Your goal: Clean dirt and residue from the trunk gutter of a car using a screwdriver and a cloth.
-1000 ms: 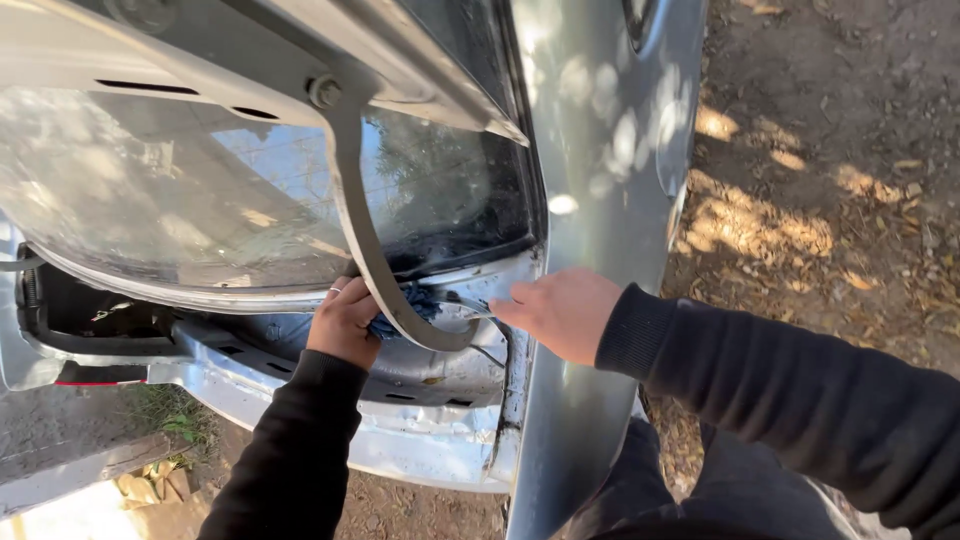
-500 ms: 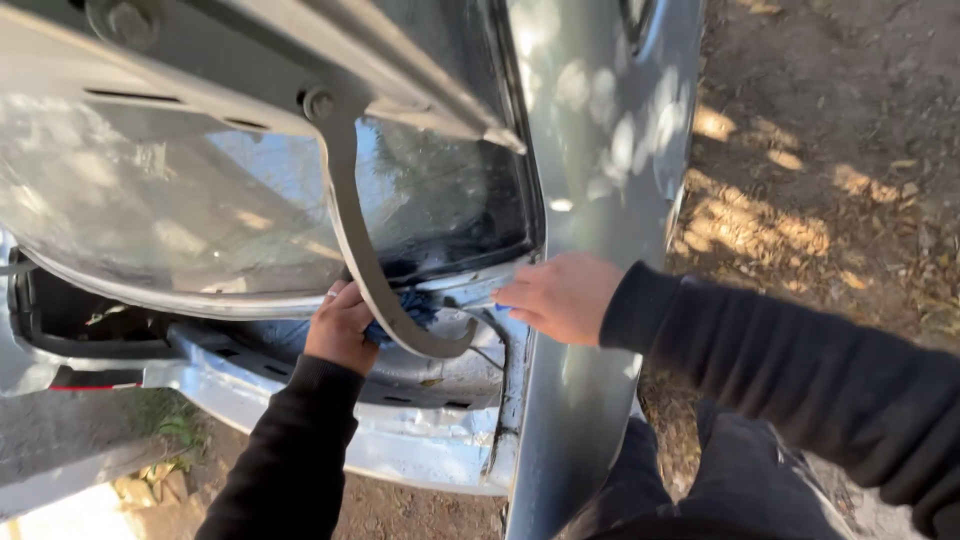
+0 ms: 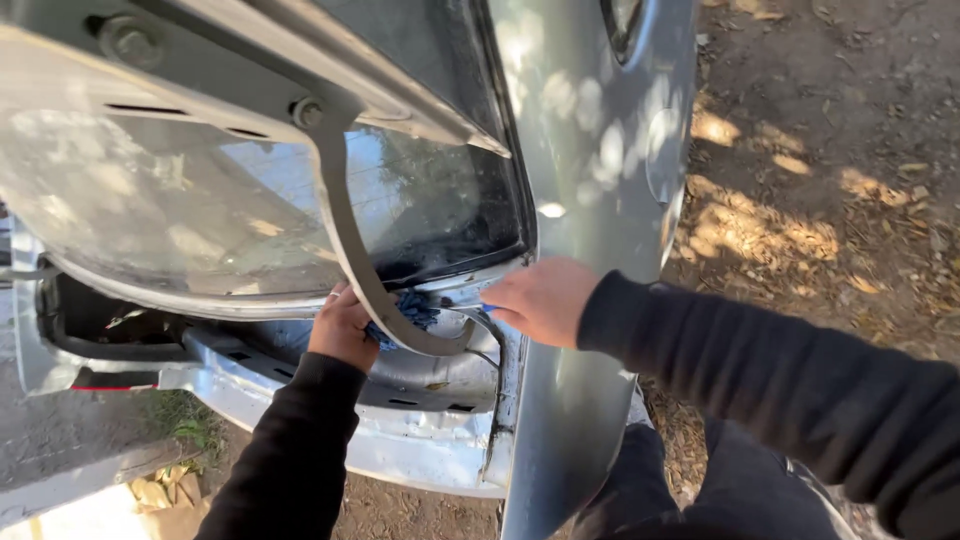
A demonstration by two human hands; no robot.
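I look down into the corner of a silver car's engine bay under the raised hood [image 3: 180, 200]. My left hand [image 3: 343, 328] grips a bunched blue cloth [image 3: 410, 310] behind the curved grey hood hinge arm [image 3: 360, 265]. My right hand [image 3: 540, 300] rests on the inner edge of the silver fender [image 3: 590, 180], its fingers curled around a small blue-tipped thing that is mostly hidden. Both arms wear dark sleeves.
The windshield [image 3: 430, 200] reflects trees just above my hands. A silver cowl panel [image 3: 400, 440] with slots runs below them. Bare dirt with dry leaves [image 3: 830, 180] lies to the right. A pale slab and stones [image 3: 150, 495] sit at lower left.
The view has shifted slightly. My right hand has slid a little up along the fender edge. My left hand stays by the hinge arm with the cloth.
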